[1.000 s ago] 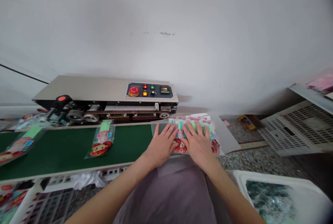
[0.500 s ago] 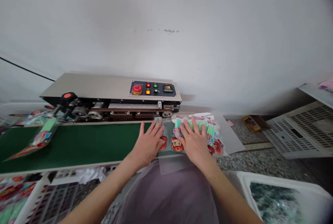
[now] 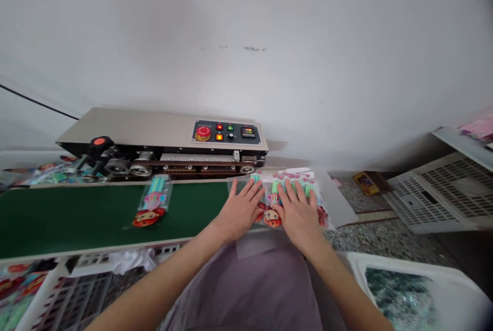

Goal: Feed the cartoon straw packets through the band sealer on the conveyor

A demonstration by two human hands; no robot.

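My left hand [image 3: 238,212] lies palm down at the right end of the green conveyor belt [image 3: 103,213], fingers stretched over a clear packet [image 3: 260,213] it partly hides. Beside it, my right hand [image 3: 301,218] rests flat, fingers spread, on a row of overlapping clear packets [image 3: 272,216] with green sticks and a red-haired cartoon head. Both hands are open and press from above. Farther left on the belt lies a single packet [image 3: 152,202] with blue-green sticks, apart from my hands. Behind the belt stands a band sealer [image 3: 154,128] with lit buttons.
A red stop button [image 3: 203,132] sits on the sealer's panel. Below left is a white crate [image 3: 46,297] beside more packets. A white bin [image 3: 358,274] with shiny greenish contents stands at lower right. Farther right is a tilted white crate [image 3: 427,197]; a wall rises behind.
Both hands have shifted a little to the right with the packets under them. The packet at the belt's left end is gone from the belt, and another now lies farther right, below the sealer.
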